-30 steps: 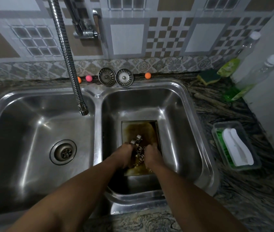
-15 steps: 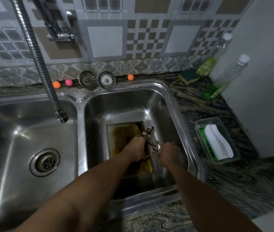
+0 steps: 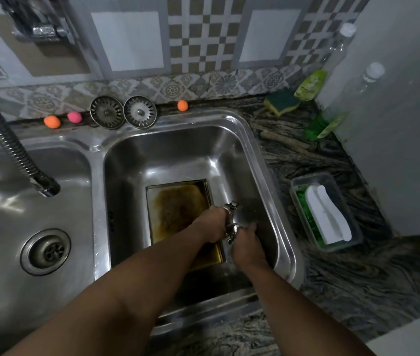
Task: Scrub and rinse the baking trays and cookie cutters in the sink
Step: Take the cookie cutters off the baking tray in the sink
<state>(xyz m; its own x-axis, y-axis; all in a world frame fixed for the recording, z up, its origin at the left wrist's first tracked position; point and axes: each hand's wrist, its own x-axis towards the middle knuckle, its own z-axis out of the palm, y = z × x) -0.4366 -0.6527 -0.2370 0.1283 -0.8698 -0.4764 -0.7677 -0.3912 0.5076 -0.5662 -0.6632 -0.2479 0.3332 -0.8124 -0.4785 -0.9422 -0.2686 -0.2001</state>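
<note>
**Both hands close on cookie cutters above a stained tray**

A cluster of metal cookie cutters [image 3: 230,223] is held between a person's two hands, low in the right basin [image 3: 254,160] of a double steel sink. The left hand [image 3: 210,227] grips the cluster from the left, its fingers curled round the metal. The right hand [image 3: 247,244] holds it from the right and below, fingers curled in against the cutters, with the fingertips themselves hidden.

Just under the hands and to their left, a rectangular baking tray [image 3: 175,209] lies flat on the basin floor, its surface coated brown. The left forearm crosses the tray's near end.

The left basin [image 3: 3,227] shows its round drain [image 3: 45,251]. A flexible metal tap hose [image 3: 6,134] hangs over it, nozzle down.

On the ledge behind the sink, two sink strainers [image 3: 106,112] stand side by side against the patterned tiled wall. An orange ball [image 3: 52,122] and a pink ball [image 3: 74,117] lie to their left, and a second orange ball [image 3: 182,105] lies to their right.

On the marbled desk [image 3: 358,273] right of the sink are:
- a yellow-and-green sponge [image 3: 282,101] near the wall
- a far clear bottle [image 3: 311,83] and a near clear bottle [image 3: 323,125], both white-capped and green at the base
- a clear plastic tub [image 3: 355,236] holding a white-handled brush [image 3: 328,214] with green bristles, closer to the viewer
</note>
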